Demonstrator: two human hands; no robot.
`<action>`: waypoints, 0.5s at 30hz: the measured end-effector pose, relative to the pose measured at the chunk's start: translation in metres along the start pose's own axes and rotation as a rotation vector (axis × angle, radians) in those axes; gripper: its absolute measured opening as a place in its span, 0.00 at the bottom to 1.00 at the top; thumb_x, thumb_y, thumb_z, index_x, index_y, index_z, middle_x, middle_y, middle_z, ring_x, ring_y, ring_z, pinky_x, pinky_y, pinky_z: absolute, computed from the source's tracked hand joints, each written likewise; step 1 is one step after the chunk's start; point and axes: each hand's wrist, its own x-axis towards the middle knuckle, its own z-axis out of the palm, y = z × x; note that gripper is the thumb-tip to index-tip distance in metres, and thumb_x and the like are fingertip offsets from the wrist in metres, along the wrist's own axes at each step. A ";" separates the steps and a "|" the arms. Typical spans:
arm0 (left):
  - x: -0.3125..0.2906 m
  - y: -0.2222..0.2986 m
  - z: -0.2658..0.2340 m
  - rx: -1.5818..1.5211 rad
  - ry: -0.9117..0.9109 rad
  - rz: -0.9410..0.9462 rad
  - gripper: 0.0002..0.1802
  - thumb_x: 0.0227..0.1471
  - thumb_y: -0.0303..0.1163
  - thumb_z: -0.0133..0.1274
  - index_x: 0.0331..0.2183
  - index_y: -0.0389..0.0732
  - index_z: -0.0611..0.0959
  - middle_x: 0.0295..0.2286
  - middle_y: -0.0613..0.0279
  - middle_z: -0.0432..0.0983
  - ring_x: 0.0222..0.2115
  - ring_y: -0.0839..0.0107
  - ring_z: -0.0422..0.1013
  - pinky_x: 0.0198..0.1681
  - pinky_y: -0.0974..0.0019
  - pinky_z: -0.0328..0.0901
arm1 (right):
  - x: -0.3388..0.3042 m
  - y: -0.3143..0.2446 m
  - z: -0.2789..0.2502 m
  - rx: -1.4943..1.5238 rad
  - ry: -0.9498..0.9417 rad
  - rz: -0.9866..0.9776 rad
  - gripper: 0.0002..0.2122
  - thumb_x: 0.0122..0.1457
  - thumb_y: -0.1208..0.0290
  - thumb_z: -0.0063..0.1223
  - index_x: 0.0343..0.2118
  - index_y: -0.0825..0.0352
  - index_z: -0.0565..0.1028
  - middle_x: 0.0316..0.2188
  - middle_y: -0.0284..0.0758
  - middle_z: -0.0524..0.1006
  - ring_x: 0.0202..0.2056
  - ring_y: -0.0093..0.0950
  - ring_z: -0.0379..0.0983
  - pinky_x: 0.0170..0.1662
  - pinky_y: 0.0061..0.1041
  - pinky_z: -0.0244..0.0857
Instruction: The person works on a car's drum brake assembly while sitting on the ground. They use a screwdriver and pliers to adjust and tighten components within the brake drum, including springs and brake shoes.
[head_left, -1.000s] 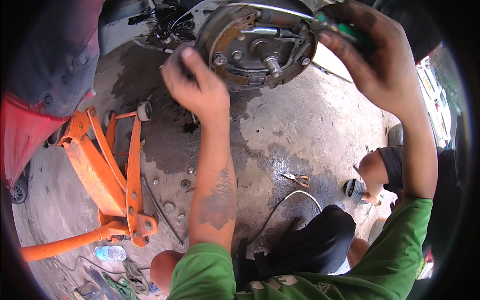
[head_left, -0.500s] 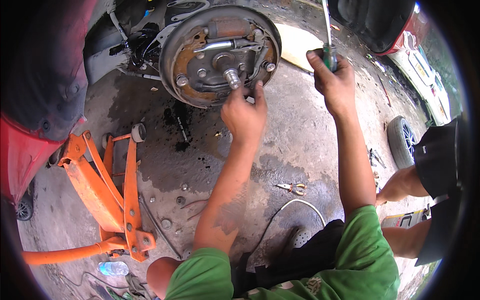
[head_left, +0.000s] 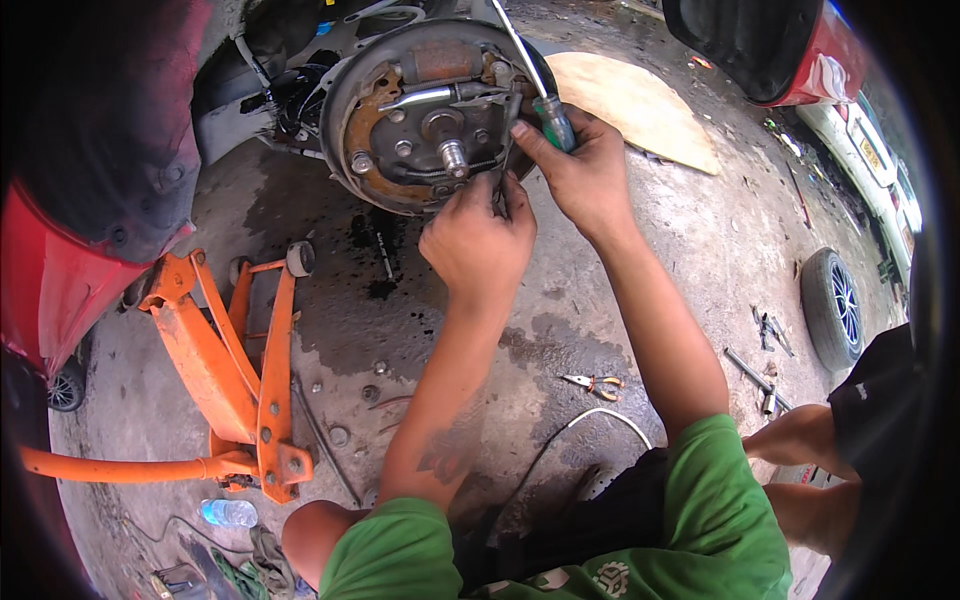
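The drum brake assembly (head_left: 345,125), uncovered, shows rusty brake shoes (head_left: 361,122), a wheel cylinder at the top and a spindle (head_left: 453,157) in the middle. A long coil spring (head_left: 420,174) runs across its lower part. At the lower right edge, my left hand (head_left: 478,240) is closed with thumb and fingers pinched together; what they grip is hidden. Close beside it, my right hand (head_left: 590,180) holds a screwdriver (head_left: 556,124) by its translucent green-blue handle. The shaft points up and left, past the assembly's right side.
An orange floor jack (head_left: 205,370) stands at left beneath the red car body (head_left: 60,270). Pliers (head_left: 595,384), a hose and loose nuts lie on the wet concrete. A pale board (head_left: 640,105) lies behind my right hand. At right are a wheel (head_left: 832,308), tools and another person's legs (head_left: 800,450).
My right hand has come left and slightly down, up to the brake assembly, and the screwdriver now leans further left. My left hand stays pinched at the lower right edge.
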 end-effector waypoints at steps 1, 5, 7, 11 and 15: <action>0.003 0.002 -0.008 0.015 -0.019 -0.003 0.08 0.48 0.36 0.63 0.25 0.43 0.83 0.18 0.58 0.77 0.17 0.53 0.75 0.20 0.53 0.67 | 0.000 -0.002 0.004 0.000 0.005 0.006 0.08 0.58 0.70 0.66 0.34 0.70 0.81 0.21 0.28 0.78 0.23 0.14 0.68 0.25 0.20 0.62; 0.030 -0.004 -0.040 0.030 0.014 0.034 0.08 0.48 0.37 0.64 0.27 0.43 0.85 0.19 0.59 0.77 0.18 0.55 0.75 0.21 0.55 0.66 | -0.001 -0.018 0.020 0.126 0.034 0.092 0.08 0.59 0.71 0.65 0.33 0.71 0.81 0.23 0.31 0.80 0.22 0.15 0.69 0.24 0.20 0.62; 0.045 -0.013 -0.055 0.015 -0.052 0.012 0.09 0.48 0.37 0.65 0.29 0.43 0.87 0.19 0.60 0.77 0.19 0.57 0.75 0.22 0.57 0.67 | -0.004 -0.027 0.027 0.413 0.023 0.187 0.08 0.60 0.70 0.65 0.33 0.71 0.81 0.24 0.34 0.81 0.20 0.16 0.69 0.22 0.20 0.61; 0.069 -0.031 -0.065 -0.145 -0.106 0.013 0.08 0.49 0.34 0.65 0.32 0.41 0.88 0.21 0.60 0.76 0.20 0.62 0.75 0.25 0.62 0.67 | -0.004 -0.037 0.044 0.434 0.084 0.363 0.08 0.61 0.69 0.63 0.32 0.67 0.78 0.24 0.34 0.81 0.15 0.15 0.61 0.18 0.19 0.53; 0.073 -0.033 -0.056 -0.525 -0.043 -0.160 0.10 0.55 0.27 0.62 0.40 0.34 0.86 0.21 0.64 0.77 0.20 0.77 0.73 0.23 0.71 0.65 | -0.001 -0.037 0.057 0.475 0.135 0.381 0.07 0.60 0.69 0.64 0.31 0.67 0.78 0.22 0.32 0.78 0.15 0.16 0.61 0.18 0.18 0.52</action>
